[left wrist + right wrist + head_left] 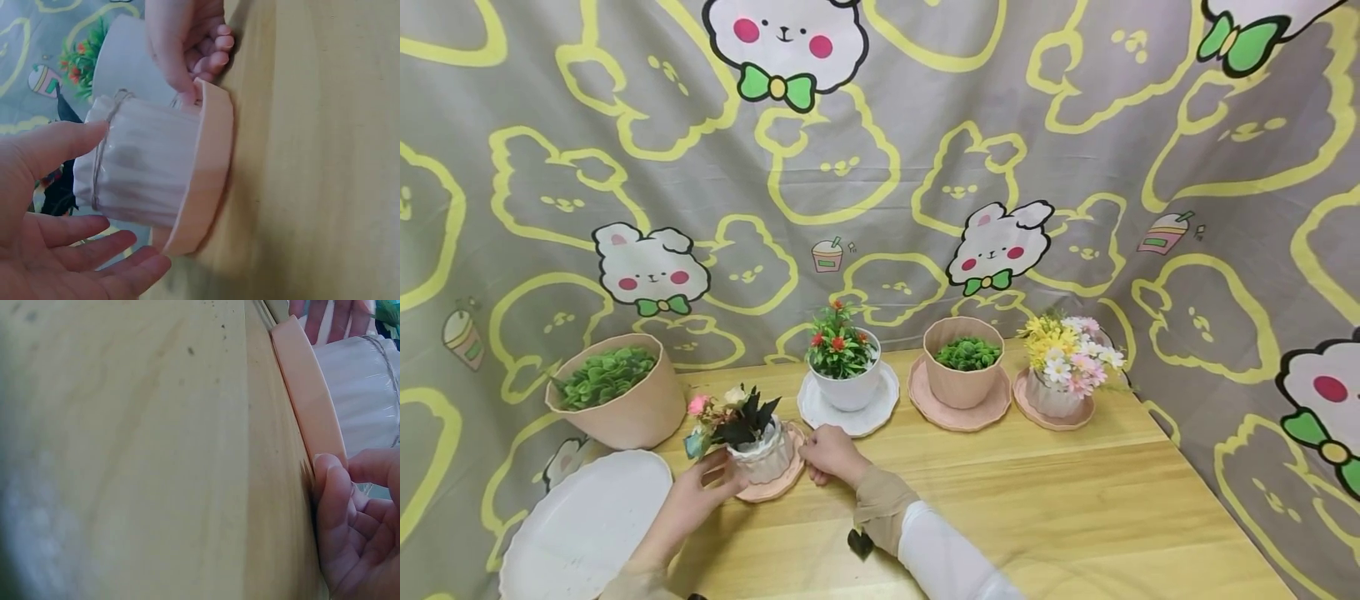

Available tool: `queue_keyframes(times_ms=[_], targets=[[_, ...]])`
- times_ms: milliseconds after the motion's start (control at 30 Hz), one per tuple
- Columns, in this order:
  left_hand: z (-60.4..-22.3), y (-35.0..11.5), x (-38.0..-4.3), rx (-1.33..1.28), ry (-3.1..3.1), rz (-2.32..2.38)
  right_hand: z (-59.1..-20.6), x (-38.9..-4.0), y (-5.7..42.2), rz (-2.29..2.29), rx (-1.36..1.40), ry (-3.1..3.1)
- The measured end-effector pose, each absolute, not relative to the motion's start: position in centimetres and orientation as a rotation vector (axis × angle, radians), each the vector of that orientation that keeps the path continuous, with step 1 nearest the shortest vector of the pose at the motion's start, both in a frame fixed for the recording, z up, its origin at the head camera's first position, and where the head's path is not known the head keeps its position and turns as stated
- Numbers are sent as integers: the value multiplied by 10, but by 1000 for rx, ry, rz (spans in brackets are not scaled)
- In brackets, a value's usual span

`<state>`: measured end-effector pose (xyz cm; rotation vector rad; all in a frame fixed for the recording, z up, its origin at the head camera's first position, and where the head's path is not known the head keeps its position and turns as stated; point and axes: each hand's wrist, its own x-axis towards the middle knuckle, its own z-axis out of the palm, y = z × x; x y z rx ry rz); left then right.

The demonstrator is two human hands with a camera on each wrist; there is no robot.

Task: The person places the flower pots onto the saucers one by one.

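Note:
A small white fluted pot with pink, cream and blue artificial flowers stands on a pink scalloped saucer. Twine circles the pot near its top. Beside the pot's left side, my left hand has its fingers spread and fairly straight. In the left wrist view the left thumb overlaps the pot's rim; whether it touches is unclear. My right hand pinches the saucer's right edge between thumb and index finger, plainest on the saucer in the right wrist view.
A large white plate lies at front left, below a big pink pot of greenery. Along the back stand a white pot, a pink pot and a daisy pot, each on a saucer. A patterned curtain hangs behind.

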<state>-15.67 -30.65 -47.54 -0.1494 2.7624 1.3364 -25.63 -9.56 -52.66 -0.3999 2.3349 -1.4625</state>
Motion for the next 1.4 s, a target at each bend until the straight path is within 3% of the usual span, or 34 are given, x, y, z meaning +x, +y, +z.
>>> queue_keyframes(times_ms=[600,1400], targets=[[-493,-309,-137,-365,2516,1651,-526,-253,-99,-1459,-386,2323],[-493,-306,-145,-449,2315,1907,-516,-260,-99,-1458,-328,2213]])
